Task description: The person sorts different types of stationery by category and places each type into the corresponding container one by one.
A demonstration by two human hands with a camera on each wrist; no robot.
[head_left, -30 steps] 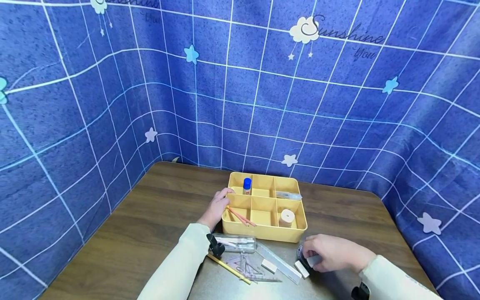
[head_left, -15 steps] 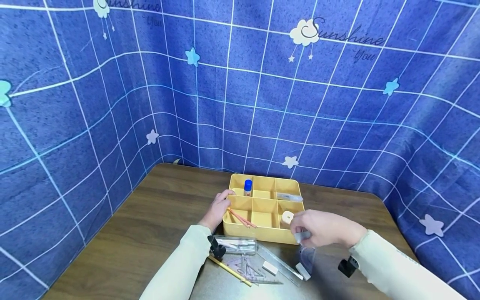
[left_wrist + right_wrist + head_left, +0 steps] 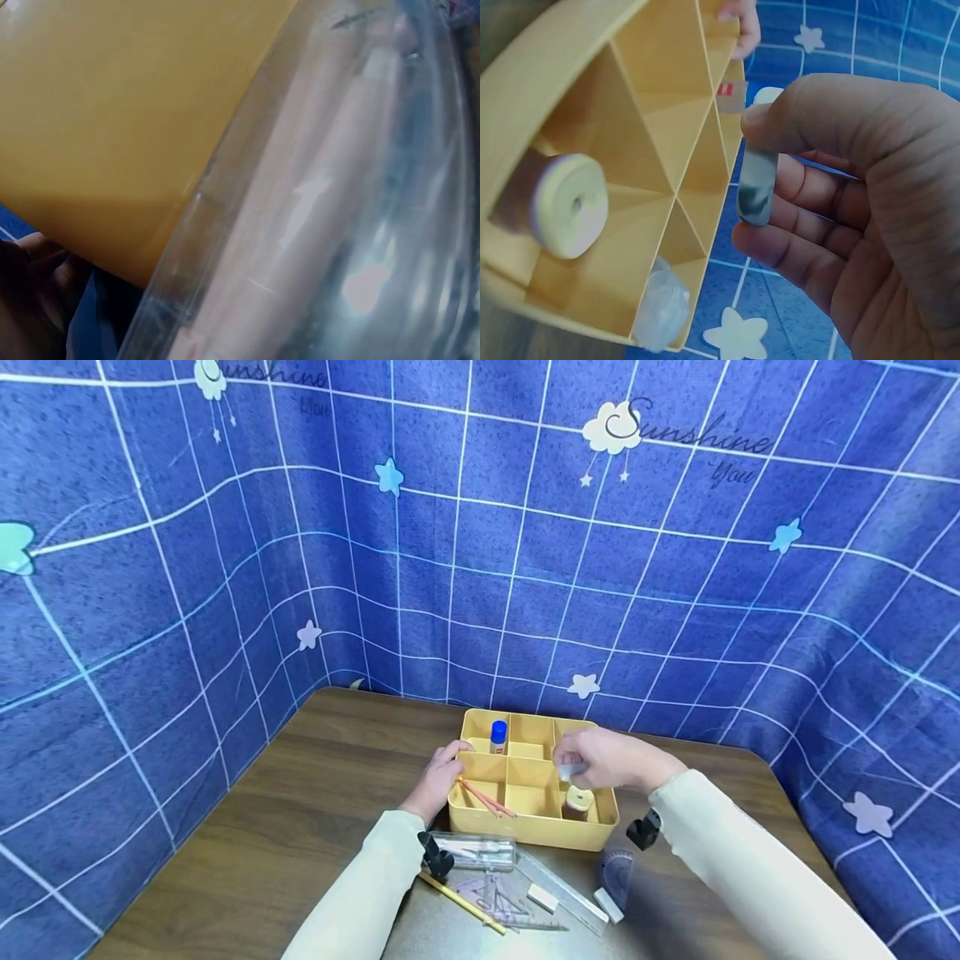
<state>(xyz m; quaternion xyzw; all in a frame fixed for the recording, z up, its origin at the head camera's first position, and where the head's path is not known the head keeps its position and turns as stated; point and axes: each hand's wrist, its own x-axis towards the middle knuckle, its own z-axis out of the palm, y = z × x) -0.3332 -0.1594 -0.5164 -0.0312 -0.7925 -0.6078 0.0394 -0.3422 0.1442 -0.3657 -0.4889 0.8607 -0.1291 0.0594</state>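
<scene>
My left hand [image 3: 437,781] holds the left rim of a yellow six-compartment organizer box [image 3: 525,832], fingers curled over the edge. Two thin coral-red sticks [image 3: 483,796] slant across the front left compartment beside that hand. Over the right side of the box, my right hand [image 3: 607,758] pinches a small flat grey-white piece with rounded ends [image 3: 759,184] between thumb and fingers; its kind is unclear. Below it, a pale roll with a centre hole [image 3: 577,206] stands in the front right compartment. Behind, a clear plastic item [image 3: 661,307] lies in the back right one.
A blue-capped glue stick [image 3: 498,737] stands at back left in the box. In front lie a clear case [image 3: 476,852] with contents, a ruler [image 3: 562,889], a yellow pencil [image 3: 465,903], purple-tinted set squares [image 3: 487,893], two white erasers [image 3: 542,897] and a protractor [image 3: 617,872].
My right hand has lifted the small grey-white piece from beside the protractor and carried it up and left over the box. My left hand stays on the rim.
</scene>
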